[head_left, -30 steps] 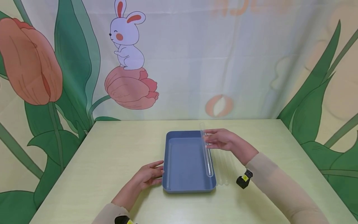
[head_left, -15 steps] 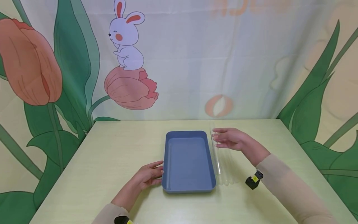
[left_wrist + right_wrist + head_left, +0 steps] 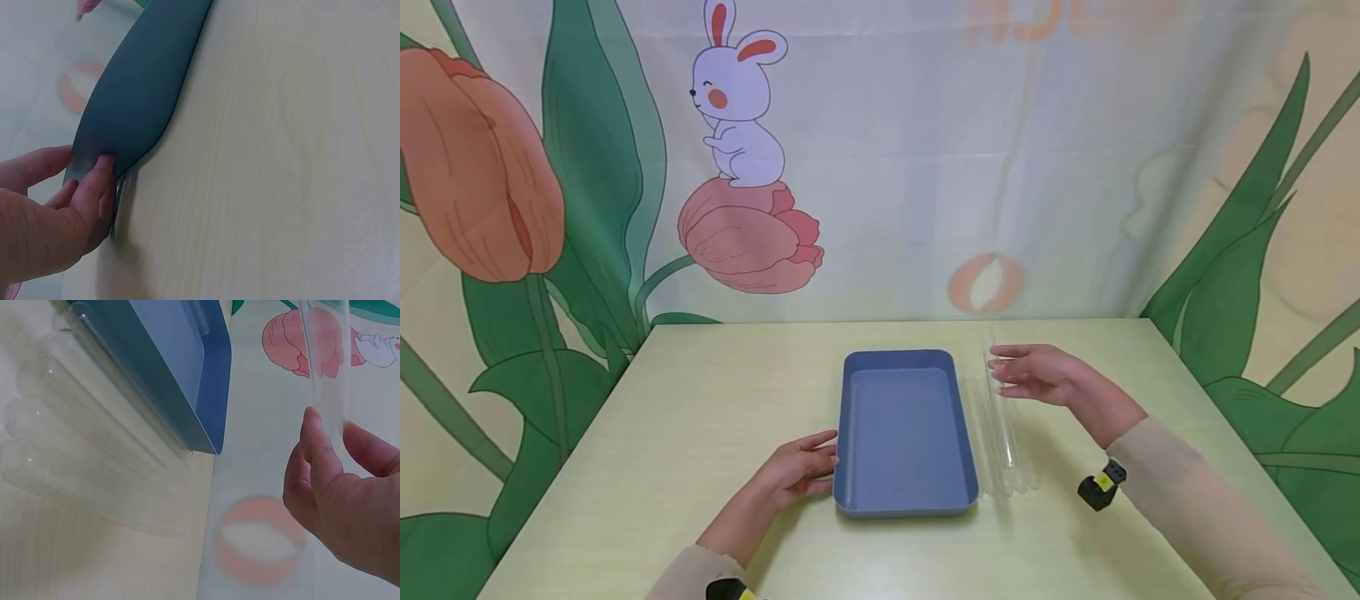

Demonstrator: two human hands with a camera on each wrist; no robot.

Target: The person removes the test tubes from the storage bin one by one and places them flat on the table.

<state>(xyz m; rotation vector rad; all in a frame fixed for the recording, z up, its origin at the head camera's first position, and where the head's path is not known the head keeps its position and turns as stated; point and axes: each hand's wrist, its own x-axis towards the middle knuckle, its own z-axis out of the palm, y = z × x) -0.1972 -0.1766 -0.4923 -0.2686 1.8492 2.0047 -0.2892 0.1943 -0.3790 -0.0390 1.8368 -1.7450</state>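
A clear test tube (image 3: 1004, 433) is held upright-tilted by my right hand (image 3: 1037, 375), the fingertips and thumb pinching it near its upper part. In the right wrist view the same test tube (image 3: 328, 356) rises above the thumb and fingers. It hangs over several more clear test tubes (image 3: 94, 387) lying side by side on the table, right of the blue tray (image 3: 910, 433). Along the tray's inner left side lies another test tube (image 3: 850, 467). My left hand (image 3: 797, 473) touches the tray's outer left wall with its fingertips; no curled grip shows.
The pale wooden table (image 3: 737, 375) extends on both sides of the tray. Behind it hangs a printed curtain (image 3: 910, 167) with a rabbit and tulips.
My right hand has moved right with the test tube, from above the tray's right edge to over the tubes on the table. The left hand and tray have stayed put.
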